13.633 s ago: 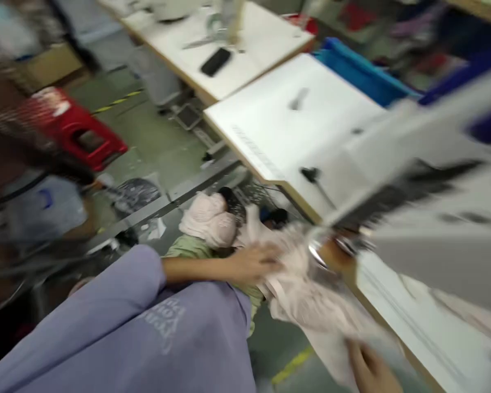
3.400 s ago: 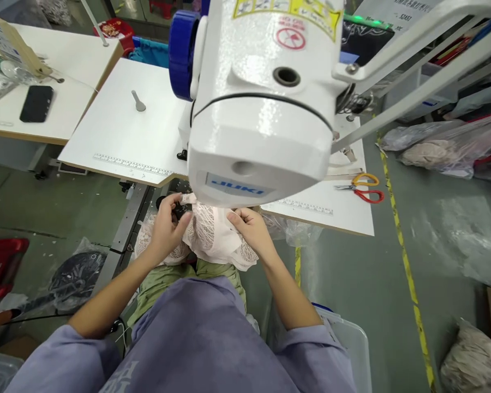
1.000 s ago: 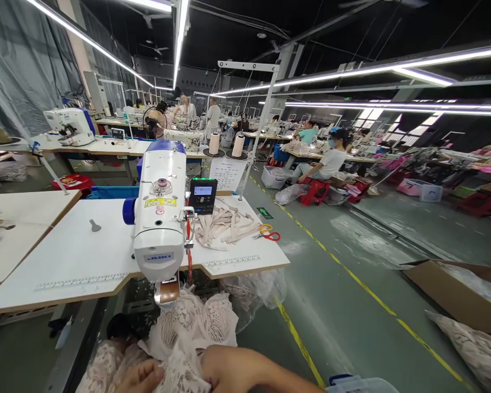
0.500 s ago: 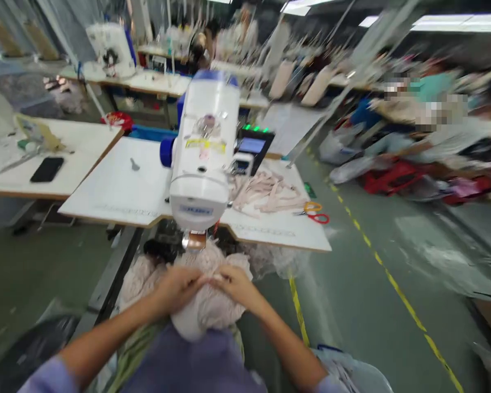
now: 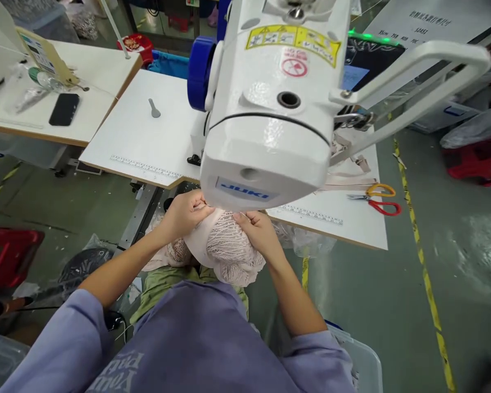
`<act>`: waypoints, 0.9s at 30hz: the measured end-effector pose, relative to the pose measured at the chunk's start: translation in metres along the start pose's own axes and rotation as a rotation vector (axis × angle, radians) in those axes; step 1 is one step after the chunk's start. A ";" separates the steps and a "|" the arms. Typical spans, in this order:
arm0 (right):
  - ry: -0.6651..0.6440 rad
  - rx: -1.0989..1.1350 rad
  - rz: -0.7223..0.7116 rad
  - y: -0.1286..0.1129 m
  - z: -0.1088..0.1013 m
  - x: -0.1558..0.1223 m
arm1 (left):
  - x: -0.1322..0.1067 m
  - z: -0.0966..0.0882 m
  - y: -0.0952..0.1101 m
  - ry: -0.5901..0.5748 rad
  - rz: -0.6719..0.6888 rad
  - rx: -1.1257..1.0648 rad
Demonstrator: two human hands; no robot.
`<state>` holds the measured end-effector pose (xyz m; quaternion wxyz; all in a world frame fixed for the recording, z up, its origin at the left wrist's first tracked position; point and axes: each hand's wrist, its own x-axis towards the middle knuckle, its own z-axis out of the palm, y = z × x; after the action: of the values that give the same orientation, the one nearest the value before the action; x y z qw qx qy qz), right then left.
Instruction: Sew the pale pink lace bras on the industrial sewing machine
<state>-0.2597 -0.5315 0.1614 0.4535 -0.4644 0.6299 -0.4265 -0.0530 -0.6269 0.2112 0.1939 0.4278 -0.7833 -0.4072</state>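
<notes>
A pale pink lace bra (image 5: 233, 245) with a smooth rounded cup hangs over my lap, just below the head of the white JUKI sewing machine (image 5: 265, 158). My left hand (image 5: 187, 214) is closed, pinching the bra's upper edge on the left. On the right, my right hand (image 5: 257, 230) grips the same edge between thumb and fingers. Both hands are close under the machine head, which hides the needle area. More pale pink lace (image 5: 163, 256) lies bunched to the left, under my left forearm.
Orange-and-red-handled scissors (image 5: 378, 199) lie at the table's right end, near pale pink strips (image 5: 347, 183). A grey flat tool (image 5: 154, 109) rests on the white tabletop (image 5: 147, 142). The neighbouring table carries a black phone (image 5: 64, 109). A clear plastic bin (image 5: 366, 360) stands at lower right.
My view has moved closer and tilted down, so the machine looks larger. My hands have moved apart along the bra's edge, the left nearer the machine head. Both still hold it.
</notes>
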 end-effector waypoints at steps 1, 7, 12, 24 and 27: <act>-0.008 0.002 0.008 0.000 -0.001 0.002 | 0.002 0.001 -0.001 0.010 0.012 -0.009; -0.005 -0.027 0.002 0.000 -0.008 0.004 | 0.005 0.002 0.001 0.022 0.062 -0.020; -0.018 -0.005 0.078 0.010 -0.009 0.005 | 0.004 0.000 0.005 -0.003 0.054 -0.009; -0.544 0.356 0.130 0.075 0.032 -0.042 | 0.002 -0.013 -0.008 0.050 0.001 0.164; -0.476 0.495 0.197 0.087 0.035 -0.052 | 0.002 -0.015 -0.007 0.048 -0.009 0.136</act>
<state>-0.2354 -0.4670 0.0790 0.7251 -0.3640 0.4261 -0.4003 -0.0405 -0.6377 0.2140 0.1814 0.4530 -0.8024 -0.3436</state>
